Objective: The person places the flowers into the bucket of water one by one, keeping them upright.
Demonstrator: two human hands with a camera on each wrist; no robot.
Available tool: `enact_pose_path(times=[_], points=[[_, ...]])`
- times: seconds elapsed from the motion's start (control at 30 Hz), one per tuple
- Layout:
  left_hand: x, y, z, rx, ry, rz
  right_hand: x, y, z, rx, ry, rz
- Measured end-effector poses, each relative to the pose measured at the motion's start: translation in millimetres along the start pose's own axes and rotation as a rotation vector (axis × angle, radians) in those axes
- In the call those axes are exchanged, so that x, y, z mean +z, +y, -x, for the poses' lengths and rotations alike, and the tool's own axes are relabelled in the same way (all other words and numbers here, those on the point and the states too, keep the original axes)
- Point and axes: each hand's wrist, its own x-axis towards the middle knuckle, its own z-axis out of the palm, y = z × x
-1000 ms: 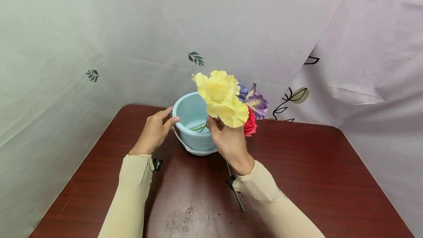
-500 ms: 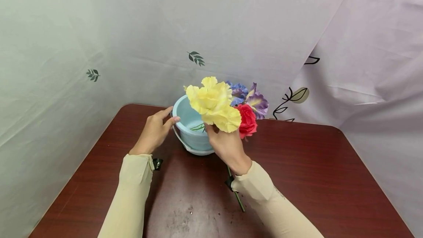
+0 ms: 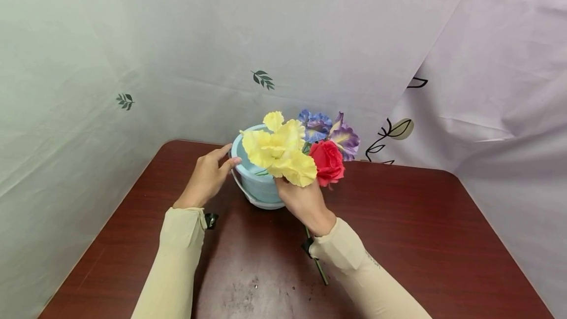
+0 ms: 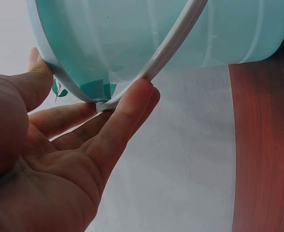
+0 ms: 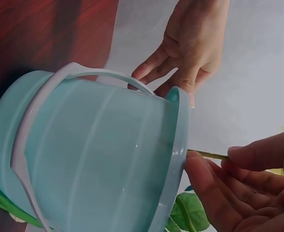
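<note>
A light blue bucket [image 3: 261,192] stands upright on the table. My left hand [image 3: 204,177] grips its left rim, thumb over the edge. In the left wrist view, the fingers lie outside, against the white handle [image 4: 168,46]. At the bucket's right front, my right hand [image 3: 305,203] holds a yellow flower [image 3: 280,152], its bloom over the opening. The right wrist view shows a thin green stem [image 5: 208,154] pinched between thumb and finger, running over the rim. The bloom hides most of the bucket's inside.
A red rose [image 3: 328,163], a blue flower [image 3: 315,126] and a purple iris [image 3: 345,139] are right of the bucket. A green stem [image 3: 321,272] lies on the brown table [image 3: 425,230] under my right wrist. A pale cloth [image 3: 195,53] hangs behind.
My right hand has lowered the yellow flower and moved it left over the bucket, uncovering more of the red rose and blue flower. My left hand and the bucket have stayed put.
</note>
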Motion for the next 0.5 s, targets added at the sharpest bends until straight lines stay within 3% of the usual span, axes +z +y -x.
enact_pose_path(times=[0.3,0.5], points=[[1.2,-1.9,0.3,0.016,0.004,0.025,4.2,4.6,5.1,0.004,-0.045,-0.138],[0.9,-1.1,0.9,0.021,0.008,0.025,7.4,8.4,6.3,-0.006,-0.039,-0.07]])
